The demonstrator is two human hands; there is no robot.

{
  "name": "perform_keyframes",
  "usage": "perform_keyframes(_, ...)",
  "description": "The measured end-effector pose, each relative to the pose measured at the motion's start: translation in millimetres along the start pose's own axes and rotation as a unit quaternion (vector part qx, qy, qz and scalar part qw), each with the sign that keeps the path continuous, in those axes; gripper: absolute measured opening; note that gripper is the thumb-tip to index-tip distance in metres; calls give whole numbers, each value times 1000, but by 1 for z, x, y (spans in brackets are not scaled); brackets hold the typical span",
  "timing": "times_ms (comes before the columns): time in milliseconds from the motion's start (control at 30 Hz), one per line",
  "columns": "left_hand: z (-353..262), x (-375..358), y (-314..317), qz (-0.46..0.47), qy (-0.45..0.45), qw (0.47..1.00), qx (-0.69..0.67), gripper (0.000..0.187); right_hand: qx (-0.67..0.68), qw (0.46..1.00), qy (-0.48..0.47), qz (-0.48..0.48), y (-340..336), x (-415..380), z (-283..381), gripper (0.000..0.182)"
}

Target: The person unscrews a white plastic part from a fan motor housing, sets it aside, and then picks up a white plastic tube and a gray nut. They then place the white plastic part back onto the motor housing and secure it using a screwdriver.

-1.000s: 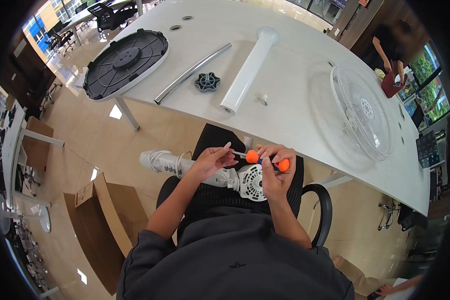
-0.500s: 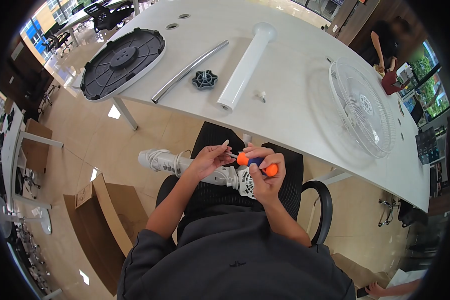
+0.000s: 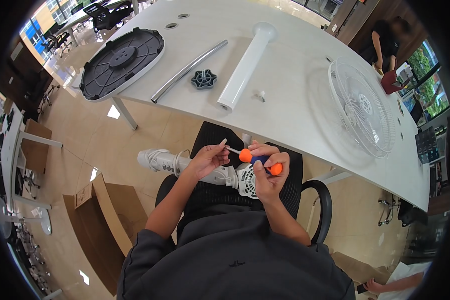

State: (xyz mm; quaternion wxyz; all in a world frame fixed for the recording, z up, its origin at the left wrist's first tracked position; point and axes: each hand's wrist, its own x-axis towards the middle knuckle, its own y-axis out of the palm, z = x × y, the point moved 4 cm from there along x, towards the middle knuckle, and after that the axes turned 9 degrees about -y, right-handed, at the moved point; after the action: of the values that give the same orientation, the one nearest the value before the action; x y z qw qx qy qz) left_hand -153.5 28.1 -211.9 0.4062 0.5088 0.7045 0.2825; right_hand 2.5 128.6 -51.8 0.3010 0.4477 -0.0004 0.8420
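Observation:
My right hand (image 3: 271, 175) grips a screwdriver (image 3: 245, 155) by its orange and blue handle, the metal shaft pointing left. At the shaft's tip, the thumb and forefinger of my left hand (image 3: 210, 161) are pinched together; whatever lies between them is too small to make out. Below both hands, a white fan body (image 3: 220, 176) rests across my lap. Its round slotted motor housing (image 3: 247, 182) is on the right, partly behind my right hand, and a white cord is looped around its left end.
On the white table (image 3: 290, 110) lie an oval black-ribbed base (image 3: 122, 60), a curved chrome tube (image 3: 190, 71), a dark star-shaped knob (image 3: 204, 79), a white pole (image 3: 247, 65), a small white piece (image 3: 262, 95) and fan grilles (image 3: 362, 105). An open cardboard box (image 3: 102, 220) stands left. Other people are nearby.
My right hand and the screwdriver have moved slightly right, so more of the metal shaft shows. My left hand has shifted slightly left, still pinched.

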Motion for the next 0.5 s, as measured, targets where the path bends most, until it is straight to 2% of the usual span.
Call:
perform_keyframes(67, -1, -1, 3, -24, 4, 1000, -15, 27, -3, 1000, -1, 0, -1, -1, 0, 25)
perform_keyframes(500, -3, -2, 10, -14, -3, 999, -33, 25, -9, 999, -13, 28, 4, -5, 0, 26)
